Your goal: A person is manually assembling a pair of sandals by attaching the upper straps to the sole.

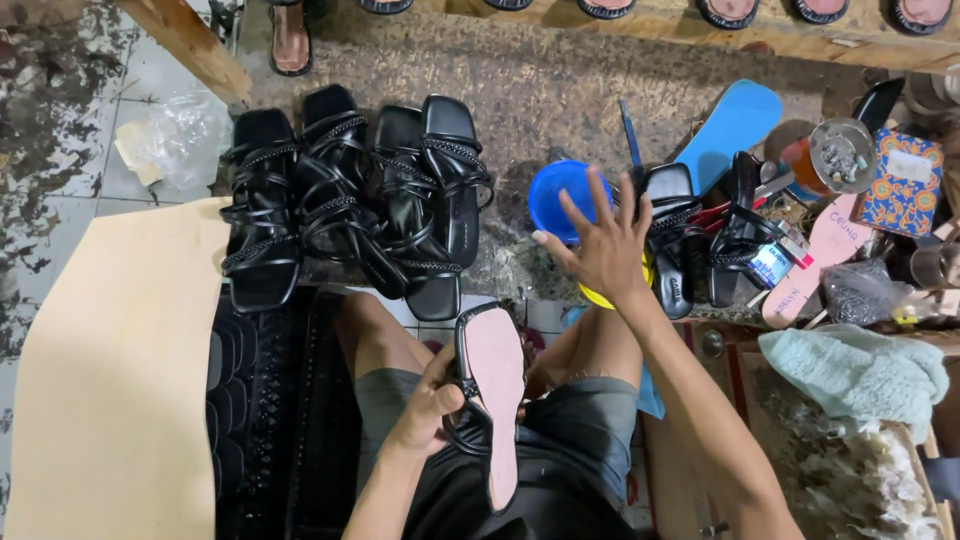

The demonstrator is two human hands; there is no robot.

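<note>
Head view: a seated person looks down at their own lap and a cluttered work floor.
Left hand (432, 405): clenched around the strap side of a black sandal (488, 400), thumb over the edge, holding it above the lap.
Sandal position: over the dark shorts, between the knees, sole side turned up so the pink underside faces the camera.
Sandal long axis: runs almost straight away from the body, slightly tilted; one rounded end points toward the row of finished sandals, the other end points back at the person's waist.
Right hand (603, 243): released, fingers spread wide, grasping nothing, palm down, stretched out over the floor clutter.
Nearest to right hand: a blue bowl (558, 195) just behind the fingers and a yellow object (598, 297), mostly hidden under the wrist.
Ahead of the sandal: a row of black strappy sandals (350, 200) lying side by side, toes away from the person.
Right of the reaching hand: more black sandals (705, 240) in a heap, a blue insole (735, 122), pink insoles (825, 250) and a tin of small parts (842, 155).
Left side: a tan sheet (110, 380) spread on the floor beside a dark ribbed mat (270, 420).
Lower right: a pale green cloth (860, 370) on a wooden box.
Top edge: soles of further sandals lined on a shelf.
</note>
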